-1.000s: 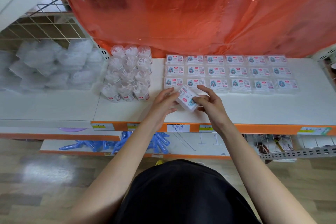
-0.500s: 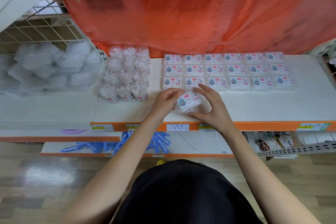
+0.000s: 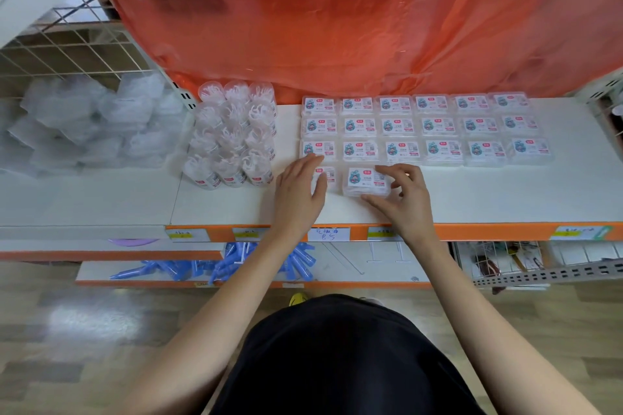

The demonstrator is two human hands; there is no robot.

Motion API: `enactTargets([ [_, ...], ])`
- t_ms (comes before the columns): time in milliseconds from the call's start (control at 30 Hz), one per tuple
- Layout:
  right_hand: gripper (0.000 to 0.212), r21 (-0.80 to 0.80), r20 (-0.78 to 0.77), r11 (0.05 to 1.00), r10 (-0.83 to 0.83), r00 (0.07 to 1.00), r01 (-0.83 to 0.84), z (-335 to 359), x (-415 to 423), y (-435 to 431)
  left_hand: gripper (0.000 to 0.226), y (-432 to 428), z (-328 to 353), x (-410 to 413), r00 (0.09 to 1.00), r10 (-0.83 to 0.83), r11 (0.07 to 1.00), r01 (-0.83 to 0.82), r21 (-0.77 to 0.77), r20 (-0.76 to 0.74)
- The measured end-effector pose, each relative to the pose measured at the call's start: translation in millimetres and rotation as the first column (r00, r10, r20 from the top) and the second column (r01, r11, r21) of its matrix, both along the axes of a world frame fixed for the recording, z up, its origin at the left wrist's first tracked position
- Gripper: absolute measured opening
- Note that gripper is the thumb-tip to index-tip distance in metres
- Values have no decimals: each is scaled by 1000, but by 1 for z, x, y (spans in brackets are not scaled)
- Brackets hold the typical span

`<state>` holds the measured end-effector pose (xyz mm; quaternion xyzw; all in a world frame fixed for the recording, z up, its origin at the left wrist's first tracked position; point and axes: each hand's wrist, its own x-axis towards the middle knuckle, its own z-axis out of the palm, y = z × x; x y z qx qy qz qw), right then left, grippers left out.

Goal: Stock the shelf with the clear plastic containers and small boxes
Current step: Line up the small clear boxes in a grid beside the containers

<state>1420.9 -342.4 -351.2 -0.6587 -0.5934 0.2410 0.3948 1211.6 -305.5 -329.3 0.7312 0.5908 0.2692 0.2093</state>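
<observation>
At the far left of the white shelf (image 3: 101,199), soft clear bags (image 3: 84,125) lay heaped below a wire grid (image 3: 67,50). To their right a cluster of clear plastic containers (image 3: 232,141) stood upright, packed close in rows. Next came the small boxes (image 3: 424,126), lying flat with labels up in three rows of six, the far row against an orange plastic sheet (image 3: 337,27).

A fourth, nearer row held two boxes at its left end. The left hand (image 3: 300,190) lay on the first box (image 3: 326,174), fingers straight and flat over it, its grip slack, hiding most of the label. Just beside it the second box (image 3: 365,180) sat flat on the shelf, in line with the second column. The right hand (image 3: 403,200) had its grip closed on that box, thumb at the near edge and curled fingertips on the right and far edges.

On the shelf's orange front edge a handwritten price tag (image 3: 328,234) showed between the forearms. Blue plastic items (image 3: 236,266) lay on the lower shelf (image 3: 371,266), and a wire basket (image 3: 505,266) sat at the lower right.
</observation>
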Motion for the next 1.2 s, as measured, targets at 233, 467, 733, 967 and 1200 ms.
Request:
enactTargets([
  [233, 56, -141, 121, 990, 7, 993, 11, -18, -3, 4, 55, -26, -46, -11, 943, -129, 988, 148, 39, -308],
  [467, 53, -21, 302, 1000, 4, 953, 2, -19, -12, -12, 54, -26, -52, -9, 903, -108, 990, 136, 38, -416],
  [733, 53, -63, 381, 995, 95, 920, -77, -30, -20, -17, 54, -27, -52, -8, 892, -89, 991, 125, 54, -443],
  [967, 58, -81, 411, 994, 105, 906, -79, -32, -23, -14, 54, -27, -51, -8, 885, -80, 991, 118, 56, -458],
  [1200, 60, -64, 417, 995, 91, 904, -70, -32, -24, -16, 55, -27, -54, -8, 884, -75, 990, 120, 68, -461],
])
